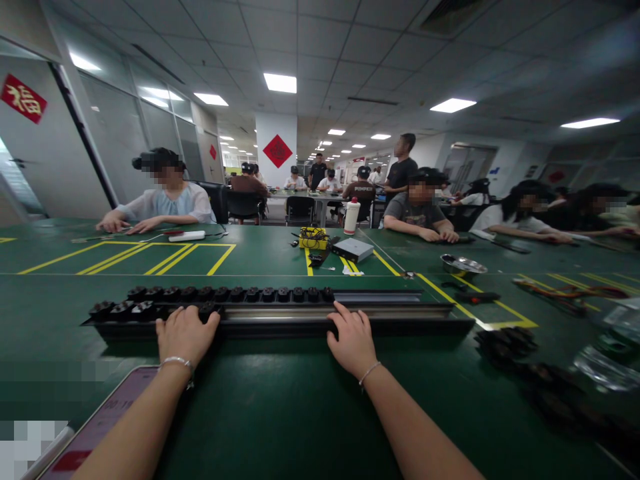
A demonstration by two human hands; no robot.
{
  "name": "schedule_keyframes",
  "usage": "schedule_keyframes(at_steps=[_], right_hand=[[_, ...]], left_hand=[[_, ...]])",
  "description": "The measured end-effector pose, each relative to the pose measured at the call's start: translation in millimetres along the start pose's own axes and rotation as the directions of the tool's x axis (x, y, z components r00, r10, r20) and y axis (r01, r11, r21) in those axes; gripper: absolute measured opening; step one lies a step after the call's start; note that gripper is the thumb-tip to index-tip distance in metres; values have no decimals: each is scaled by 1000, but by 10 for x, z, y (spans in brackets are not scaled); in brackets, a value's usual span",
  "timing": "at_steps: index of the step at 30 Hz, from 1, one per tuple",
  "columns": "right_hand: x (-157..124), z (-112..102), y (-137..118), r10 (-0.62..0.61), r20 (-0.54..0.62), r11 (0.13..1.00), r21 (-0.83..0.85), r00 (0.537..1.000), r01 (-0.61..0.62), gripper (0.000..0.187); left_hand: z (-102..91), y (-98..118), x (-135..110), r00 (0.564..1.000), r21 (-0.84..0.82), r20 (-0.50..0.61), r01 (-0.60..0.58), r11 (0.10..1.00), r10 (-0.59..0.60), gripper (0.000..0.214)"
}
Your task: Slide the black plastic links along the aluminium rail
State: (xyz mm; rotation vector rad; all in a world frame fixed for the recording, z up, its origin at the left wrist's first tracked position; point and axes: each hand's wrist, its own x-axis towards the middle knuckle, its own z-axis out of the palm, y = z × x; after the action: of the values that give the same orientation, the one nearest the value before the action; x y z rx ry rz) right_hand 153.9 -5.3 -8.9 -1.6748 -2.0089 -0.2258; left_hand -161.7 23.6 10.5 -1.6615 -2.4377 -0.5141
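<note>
Across the green table lies a long black channel (280, 327) with a bare metallic inside. Several black socket-like modules (143, 308) sit at its left end. Behind and parallel is a second black channel (380, 297), whose row of similar modules (267, 293) runs from the left to past the middle. My left hand (184, 337) curls over the front channel, its fingers around a dark module (207, 309) that they partly hide. Farther right, my right hand (354, 340) grips the front channel, thumb at the near wall, index finger reaching toward the back row's last module.
A phone (113, 417) lies by my left forearm. On the right are loose black modules (505, 343), a plastic bottle (610, 353), a metal bowl (463, 265) and cables (575, 291). A grey box (353, 250) and white bottle (351, 217) stand beyond. People sit across the table.
</note>
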Motion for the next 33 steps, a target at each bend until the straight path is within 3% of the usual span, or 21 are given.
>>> schedule_keyframes(at_steps=[33], right_hand=[[6,14,2,-5,-3,1000,-17,1000,5,29]], left_hand=[[18,-16,42,1000,30,7,-29,999,28,53]])
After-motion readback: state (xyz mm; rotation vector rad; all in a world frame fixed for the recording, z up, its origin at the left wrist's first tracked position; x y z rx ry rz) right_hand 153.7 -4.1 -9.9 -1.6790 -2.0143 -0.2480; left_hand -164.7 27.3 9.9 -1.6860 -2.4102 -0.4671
